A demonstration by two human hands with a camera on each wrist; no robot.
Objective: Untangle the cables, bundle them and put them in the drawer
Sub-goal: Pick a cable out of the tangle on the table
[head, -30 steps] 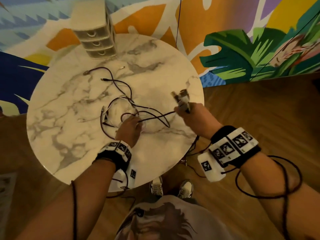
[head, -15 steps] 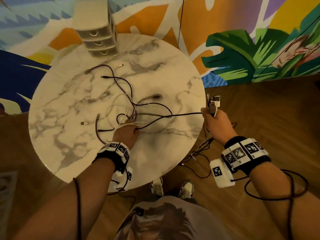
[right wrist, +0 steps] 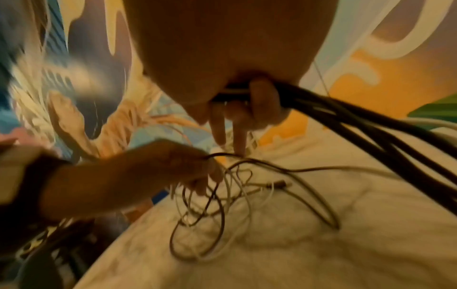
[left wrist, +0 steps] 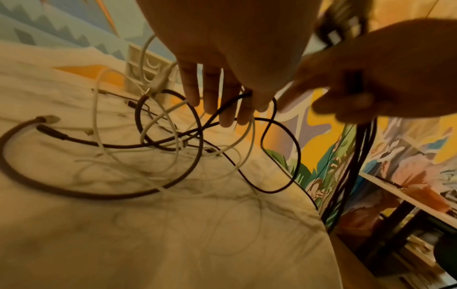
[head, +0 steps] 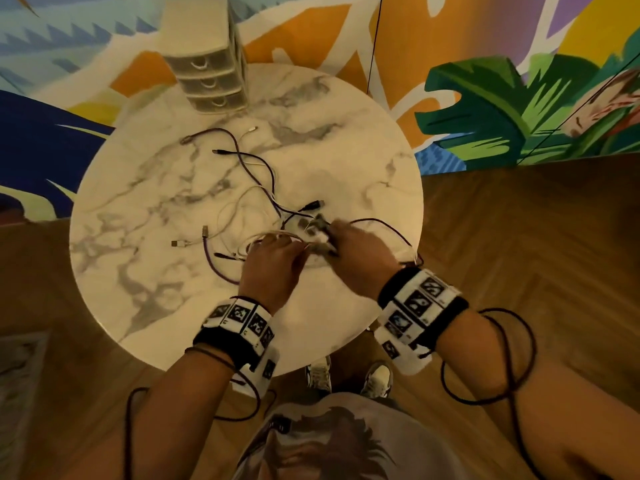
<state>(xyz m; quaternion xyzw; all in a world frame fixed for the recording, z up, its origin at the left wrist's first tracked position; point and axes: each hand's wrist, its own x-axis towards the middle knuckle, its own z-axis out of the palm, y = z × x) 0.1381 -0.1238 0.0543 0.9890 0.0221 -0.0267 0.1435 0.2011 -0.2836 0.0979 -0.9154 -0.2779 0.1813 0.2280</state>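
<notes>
A tangle of dark and white cables [head: 249, 209] lies on the round marble table [head: 156, 271]. My right hand [head: 329, 237] grips a bunch of dark cables [right wrist: 346, 121] near their plugs [head: 317, 225]; the bunch trails off over the table's right edge. Two of its fingers [right wrist: 237, 140] point down towards the tangle. Just to its left, my left hand [head: 277, 247] reaches into the tangle and pinches a thin dark cable [left wrist: 222, 109] between its fingertips, with white loops [left wrist: 158, 121] around it. The small three-drawer unit [head: 211, 64] stands at the table's far edge, drawers closed.
Loose plug ends [head: 180, 243] lie to the left of the tangle. A dark loop [head: 381, 221] reaches towards the table's right rim. Wooden floor surrounds the table and a painted wall stands behind it. My shoes [head: 346, 375] show under the near edge.
My right hand, which had pulled its cables out past the table's right edge, has come back over the table beside my left hand. The taut dark cable has gone slack into a loop.
</notes>
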